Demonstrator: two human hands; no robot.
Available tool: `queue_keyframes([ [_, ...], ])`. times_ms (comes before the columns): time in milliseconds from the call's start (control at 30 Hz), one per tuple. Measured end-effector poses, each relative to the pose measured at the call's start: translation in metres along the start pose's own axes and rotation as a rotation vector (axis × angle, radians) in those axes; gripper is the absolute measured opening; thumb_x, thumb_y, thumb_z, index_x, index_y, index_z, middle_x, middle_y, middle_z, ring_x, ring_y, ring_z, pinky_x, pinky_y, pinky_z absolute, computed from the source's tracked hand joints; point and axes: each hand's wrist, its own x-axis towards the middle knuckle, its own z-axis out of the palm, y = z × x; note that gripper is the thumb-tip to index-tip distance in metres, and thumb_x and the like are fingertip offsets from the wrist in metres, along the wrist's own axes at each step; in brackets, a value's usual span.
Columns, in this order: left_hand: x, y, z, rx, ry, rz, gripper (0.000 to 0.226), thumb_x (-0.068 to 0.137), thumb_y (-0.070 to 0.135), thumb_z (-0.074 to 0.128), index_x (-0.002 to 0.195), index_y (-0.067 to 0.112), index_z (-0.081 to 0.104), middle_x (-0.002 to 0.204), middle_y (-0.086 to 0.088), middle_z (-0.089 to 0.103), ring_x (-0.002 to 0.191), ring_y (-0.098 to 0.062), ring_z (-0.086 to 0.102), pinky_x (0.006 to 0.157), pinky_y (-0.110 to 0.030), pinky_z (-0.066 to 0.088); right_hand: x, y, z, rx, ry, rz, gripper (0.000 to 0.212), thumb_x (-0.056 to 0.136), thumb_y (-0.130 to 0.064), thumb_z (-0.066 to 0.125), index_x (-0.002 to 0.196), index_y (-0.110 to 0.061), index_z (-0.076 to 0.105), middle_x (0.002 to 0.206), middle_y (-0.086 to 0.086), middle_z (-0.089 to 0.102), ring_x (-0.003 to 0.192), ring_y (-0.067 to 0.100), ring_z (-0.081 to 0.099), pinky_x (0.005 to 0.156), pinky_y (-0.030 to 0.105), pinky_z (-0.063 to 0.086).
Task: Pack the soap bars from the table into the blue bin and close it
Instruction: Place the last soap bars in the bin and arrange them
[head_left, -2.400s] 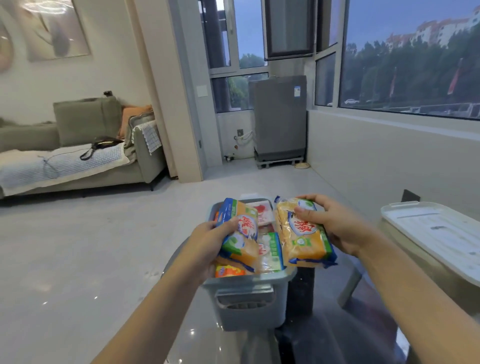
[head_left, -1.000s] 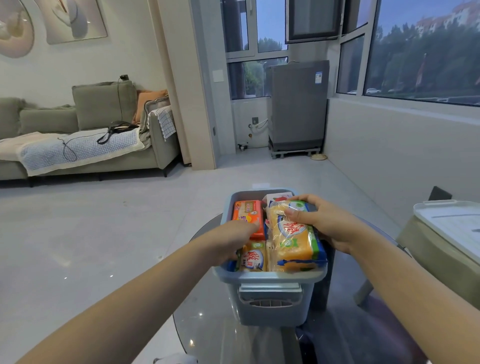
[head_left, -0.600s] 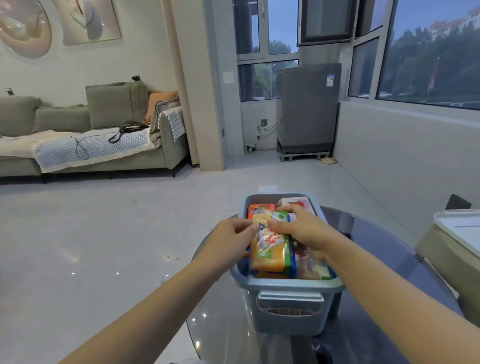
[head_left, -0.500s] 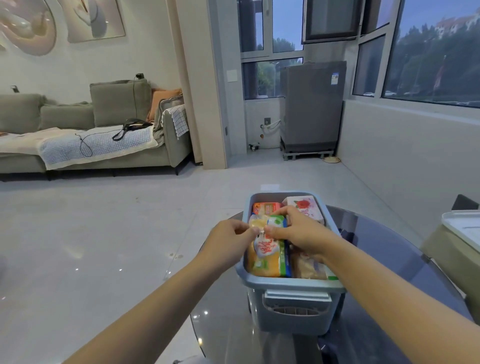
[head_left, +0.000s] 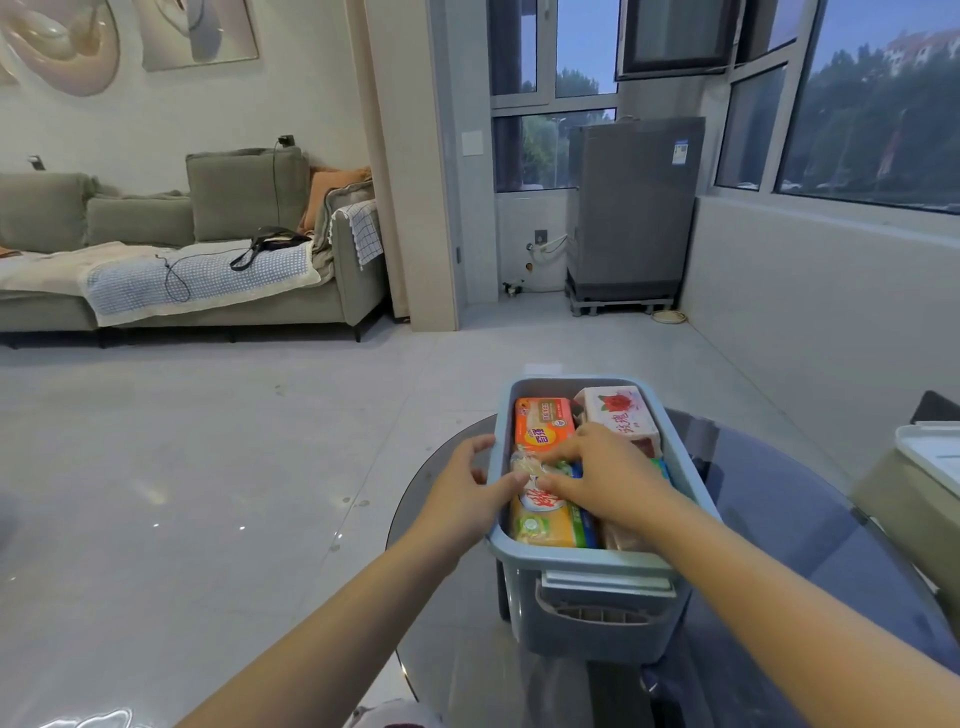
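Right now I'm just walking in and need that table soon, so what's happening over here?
A person is packing wrapped soap bars into the blue bin on the glass table. Both the left hand and right hand are pressing a yellow soap pack down among the others. The bin has no lid on.

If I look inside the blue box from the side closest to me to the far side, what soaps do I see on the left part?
Near to far in the blue bin: yellow soap pack, then the hands, left hand and right hand, touching its far end, then orange soap pack.
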Motion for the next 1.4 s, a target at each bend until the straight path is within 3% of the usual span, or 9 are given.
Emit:
queue_keyframes([
  [167, 0.005, 0.0, 0.001, -0.125, 0.016, -0.046, 0.049, 0.085, 0.033, 0.066, 0.126, 0.012, 0.05, 0.114, -0.009, 0.066, 0.088, -0.022, 0.069, 0.071, -0.034, 0.059, -0.024, 0.013, -0.01, 0.324, 0.082, 0.058, 0.031, 0.086, -0.034, 0.059, 0.116, -0.028, 0.062, 0.114, -0.006, 0.065, 0.094, 0.005, 0.054, 0.079, 0.022, 0.046],
  [267, 0.005, -0.001, 0.004, -0.227, 0.023, -0.049, 0.042, 0.086, 0.03, 0.065, 0.119, 0.007, 0.058, 0.109, -0.014, 0.07, 0.092, -0.03, 0.071, 0.085, -0.048, 0.057, -0.049, 0.02, -0.011, 0.177, 0.316, 0.096, 0.026, 0.084, -0.04, 0.059, 0.108, -0.034, 0.065, 0.113, -0.01, 0.064, 0.109, 0.013, 0.051, 0.095, 0.04, 0.038],
  [367, 0.006, -0.004, 0.006, -0.277, 0.033, -0.036, 0.03, 0.088, 0.028, 0.063, 0.107, 0.005, 0.065, 0.098, -0.013, 0.074, 0.084, -0.028, 0.072, 0.079, -0.044, 0.059, -0.076, 0.025, 0.0, 0.027, 0.435, 0.144, 0.04, 0.082, -0.046, 0.055, 0.121, -0.036, 0.054, 0.123, -0.008, 0.053, 0.115, 0.014, 0.037, 0.094, 0.034, 0.026],
  [500, -0.001, -0.007, 0.017, -0.338, 0.082, -0.044, 0.027, 0.09, 0.028, 0.059, 0.099, 0.004, 0.068, 0.092, -0.013, 0.075, 0.08, -0.028, 0.073, 0.073, -0.041, 0.06, -0.1, 0.036, 0.016, 0.263, 0.492, 0.176, 0.055, 0.082, -0.042, 0.059, 0.132, -0.025, 0.04, 0.13, -0.004, 0.033, 0.117, 0.008, 0.022, 0.099, 0.027, 0.031],
  [633, -0.013, -0.008, 0.042, -0.406, 0.126, -0.05, 0.031, 0.091, 0.031, 0.059, 0.104, 0.003, 0.064, 0.091, -0.011, 0.075, 0.073, -0.021, 0.074, 0.055, -0.028, 0.058, -0.101, 0.064, 0.006, 0.398, 0.544, 0.119, 0.056, 0.08, -0.028, 0.066, 0.13, -0.023, 0.04, 0.116, -0.011, 0.026, 0.108, -0.001, 0.024, 0.08, 0.006, 0.031],
  [900, -0.031, 0.007, 0.124, -0.53, 0.056, -0.106, 0.05, 0.084, 0.033, 0.068, 0.111, -0.007, 0.055, 0.1, -0.019, 0.072, 0.085, -0.03, 0.073, 0.061, -0.035, 0.06, -0.081, 0.157, -0.045, 0.399, 0.423, 0.338, 0.06, 0.082, -0.031, 0.062, 0.134, -0.016, 0.038, 0.132, 0.012, 0.034, 0.123, 0.026, 0.038, 0.108, 0.038, 0.029],
  [1067, -0.034, 0.03, 0.162, -0.633, -0.109, -0.078, 0.035, 0.083, 0.021, 0.07, 0.108, 0.001, 0.055, 0.094, -0.018, 0.073, 0.073, -0.026, 0.074, 0.051, -0.028, 0.057, -0.085, 0.169, -0.053, 0.498, 0.498, 0.558, 0.048, 0.083, -0.042, 0.057, 0.116, -0.008, 0.057, 0.114, 0.02, 0.056, 0.108, 0.033, 0.053, 0.094, 0.044, 0.045],
  [1233, -0.017, 0.02, 0.159, -0.51, -0.046, -0.049, 0.035, 0.083, 0.035, 0.069, 0.094, 0.005, 0.055, 0.074, -0.01, 0.071, 0.053, -0.014, 0.068, 0.049, -0.021, 0.054, -0.097, 0.145, -0.035, 0.534, 0.524, 0.634, 0.061, 0.08, -0.039, 0.058, 0.132, -0.016, 0.036, 0.125, 0.017, 0.043, 0.114, 0.033, 0.045, 0.095, 0.047, 0.043],
  [1400, 0.021, 0.018, 0.119, -0.688, 0.137, -0.115, 0.023, 0.083, 0.03, 0.069, 0.08, 0.009, 0.06, 0.076, -0.005, 0.069, 0.065, -0.014, 0.066, 0.049, -0.02, 0.055, -0.1, 0.118, -0.008, 0.729, 0.632, 0.542, 0.071, 0.09, -0.028, 0.047, 0.147, -0.024, 0.004, 0.139, 0.007, 0.043, 0.118, 0.025, 0.048, 0.087, 0.034, 0.043],
])
